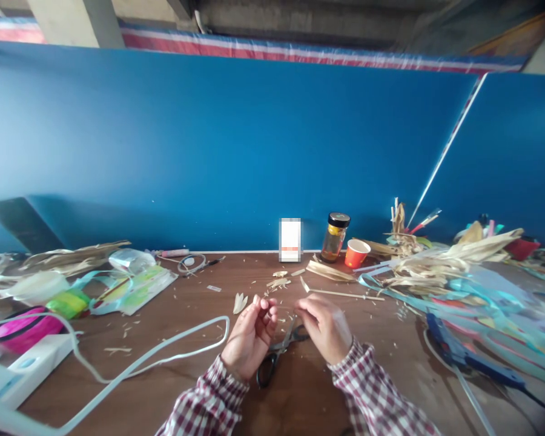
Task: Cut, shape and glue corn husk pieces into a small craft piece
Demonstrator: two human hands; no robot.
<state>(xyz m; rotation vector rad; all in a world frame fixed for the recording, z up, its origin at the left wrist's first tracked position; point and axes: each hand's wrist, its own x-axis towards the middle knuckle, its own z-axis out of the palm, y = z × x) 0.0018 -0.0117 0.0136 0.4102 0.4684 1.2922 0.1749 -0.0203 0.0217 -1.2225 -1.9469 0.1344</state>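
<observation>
My left hand (251,332) and my right hand (323,326) are held close together above the wooden table (200,387), both with fingers curled in a pinch. Between them they seem to grip a small pale strip of dried husk, too small to make out clearly. A pair of black-handled scissors (277,354) lies on the table right under and between my hands. Small cut husk pieces (240,303) lie just beyond my fingers. Both sleeves are red and white checked.
A white cable (154,360) loops across the left. A power strip (22,369), pink spool (20,330) and plastic packets (136,284) sit left. A jar (335,236), orange cup (356,253), husk piles (436,266), ribbons and a blue glue gun (463,354) lie right.
</observation>
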